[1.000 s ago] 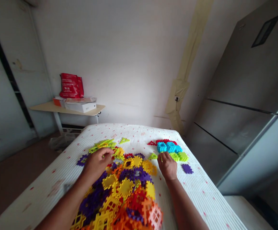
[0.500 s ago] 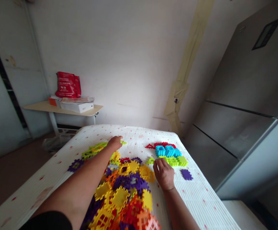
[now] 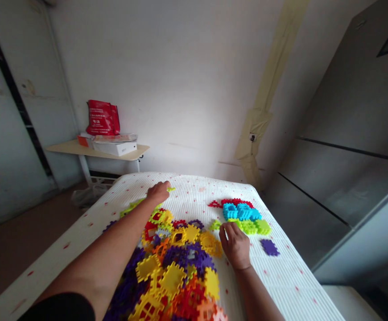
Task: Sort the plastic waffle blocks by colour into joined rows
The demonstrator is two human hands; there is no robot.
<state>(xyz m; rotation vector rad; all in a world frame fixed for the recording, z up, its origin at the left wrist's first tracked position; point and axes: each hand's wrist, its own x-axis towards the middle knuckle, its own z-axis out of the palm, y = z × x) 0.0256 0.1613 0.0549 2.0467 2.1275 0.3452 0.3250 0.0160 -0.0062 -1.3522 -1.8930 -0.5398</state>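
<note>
Looks forward and down from the head, above the near end of the white cloth (image 3: 291,276), close behind left hand (image 3: 158,192) and right hand (image 3: 236,244) (wide enough to reach the far wall (image 3: 167,80)).

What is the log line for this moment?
left hand: at lime piece | right hand: near lime stacks | purple square: lying apart

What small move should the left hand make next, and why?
Probably draw the left hand back toward the green row: a small green piece shows right at that hand, though its grip is unclear, and the row lies beside the right hand.
</note>
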